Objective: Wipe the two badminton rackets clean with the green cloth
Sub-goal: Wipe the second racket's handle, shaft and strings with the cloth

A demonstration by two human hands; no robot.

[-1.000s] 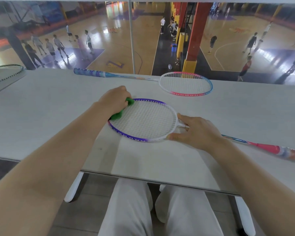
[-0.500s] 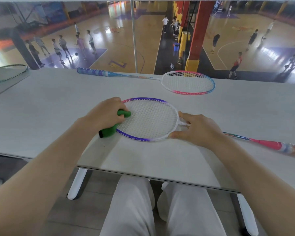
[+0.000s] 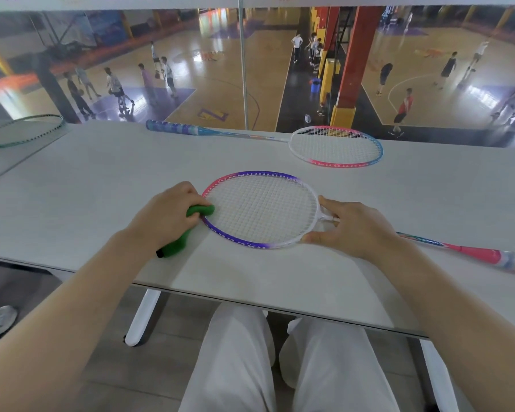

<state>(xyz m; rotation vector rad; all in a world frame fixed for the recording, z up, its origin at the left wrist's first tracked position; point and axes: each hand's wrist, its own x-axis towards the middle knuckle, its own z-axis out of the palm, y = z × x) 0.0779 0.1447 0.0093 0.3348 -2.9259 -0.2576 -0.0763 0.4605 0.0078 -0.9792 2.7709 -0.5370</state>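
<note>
Near racket (image 3: 262, 209), purple-pink-white frame, flat on pale grey tabletop (image 3: 87, 185), handle trailing off to the right. Far racket (image 3: 336, 147), pink-blue frame, flat beyond the near racket at the tabletop's back edge. Behind that edge, glass overlooking wooden sports courts with players and a red pillar. Left hand (image 3: 167, 215) curled round green cloth (image 3: 188, 233), cloth pressed against the near racket's left rim. Right hand (image 3: 354, 227) spread, fingers straight, pressing the near racket's throat and lower rim.
</note>
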